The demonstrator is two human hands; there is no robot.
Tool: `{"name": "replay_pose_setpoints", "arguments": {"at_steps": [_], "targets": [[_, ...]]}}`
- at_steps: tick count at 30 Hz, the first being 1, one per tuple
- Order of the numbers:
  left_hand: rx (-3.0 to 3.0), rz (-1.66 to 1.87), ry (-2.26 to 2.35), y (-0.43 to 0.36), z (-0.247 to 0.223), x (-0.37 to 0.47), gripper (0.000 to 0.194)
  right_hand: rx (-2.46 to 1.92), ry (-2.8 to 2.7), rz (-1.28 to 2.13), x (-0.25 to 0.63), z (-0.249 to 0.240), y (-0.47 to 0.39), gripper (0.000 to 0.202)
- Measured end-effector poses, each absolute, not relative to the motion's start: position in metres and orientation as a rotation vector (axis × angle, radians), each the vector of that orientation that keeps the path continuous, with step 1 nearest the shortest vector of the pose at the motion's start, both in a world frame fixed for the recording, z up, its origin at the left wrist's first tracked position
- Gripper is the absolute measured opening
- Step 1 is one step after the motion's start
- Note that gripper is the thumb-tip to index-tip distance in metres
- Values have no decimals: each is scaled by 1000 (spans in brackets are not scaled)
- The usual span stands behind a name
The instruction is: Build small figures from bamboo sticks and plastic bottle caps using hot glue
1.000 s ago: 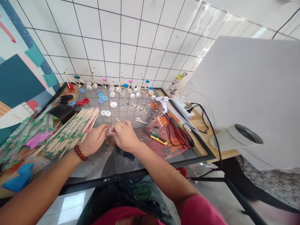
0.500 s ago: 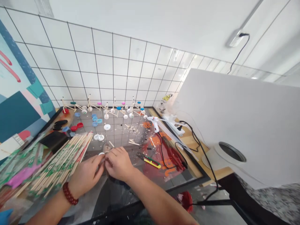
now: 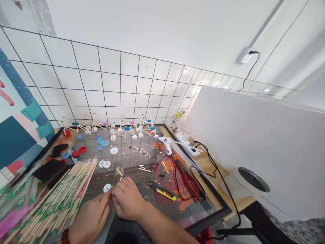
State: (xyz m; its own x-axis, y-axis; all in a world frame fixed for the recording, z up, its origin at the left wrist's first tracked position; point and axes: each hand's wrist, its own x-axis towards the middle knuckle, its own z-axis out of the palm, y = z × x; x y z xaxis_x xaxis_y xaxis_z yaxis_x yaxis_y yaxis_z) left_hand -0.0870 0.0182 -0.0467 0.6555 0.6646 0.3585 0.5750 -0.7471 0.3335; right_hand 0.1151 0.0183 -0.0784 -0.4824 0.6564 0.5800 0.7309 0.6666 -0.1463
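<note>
Nearest us, our left hand (image 3: 88, 217) and right hand (image 3: 129, 200) meet over the black-framed, glossy dark counter (image 3: 98, 178). Both grips are drawn in, fingers curled and fingertips together. We cannot tell what, if anything, is pinched between them, since our knuckles cover the spot; we likely press them together to steady something small.

Just beyond the left fingertips lies a flat white disc (image 3: 107, 188) with a central hole, and just past the right knuckles a clear, rounded plastic piece (image 3: 117, 175). Both seem placed for short reaches.

To our left, thin wooden sticks in green-printed wrappers (image 3: 56, 196) lie bunched roughly lengthwise, perhaps for easy picking. To our right, a yellow cutter (image 3: 166, 195) rests beside green-handled snips (image 3: 164, 188), clear of our hands.

Farther off sit two white round caps (image 3: 104, 164), then a white glue gun (image 3: 166, 145), its cord trailing aside. Farthest, stick-and-cap models (image 3: 127, 128) line the back edge, probably out of the way.
</note>
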Motion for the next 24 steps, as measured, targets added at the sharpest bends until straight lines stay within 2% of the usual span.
{"name": "replay_pose_setpoints", "arguments": {"at_steps": [4,11,19,24], "targets": [[2495,761,1028,13,-45,-81,63,-1049,-2313,-232,117,-76,17,9],[2224,577,1032,6,-22,-79,54,-1018,-2219,-234,118,-73,13,10],[2204,871,1133,8,-34,-80,32,-1091,-2122,-44,118,-62,7,9],[2047,918,1121,0,-19,-74,29,-867,-1966,-66,121,-47,4,11]]}}
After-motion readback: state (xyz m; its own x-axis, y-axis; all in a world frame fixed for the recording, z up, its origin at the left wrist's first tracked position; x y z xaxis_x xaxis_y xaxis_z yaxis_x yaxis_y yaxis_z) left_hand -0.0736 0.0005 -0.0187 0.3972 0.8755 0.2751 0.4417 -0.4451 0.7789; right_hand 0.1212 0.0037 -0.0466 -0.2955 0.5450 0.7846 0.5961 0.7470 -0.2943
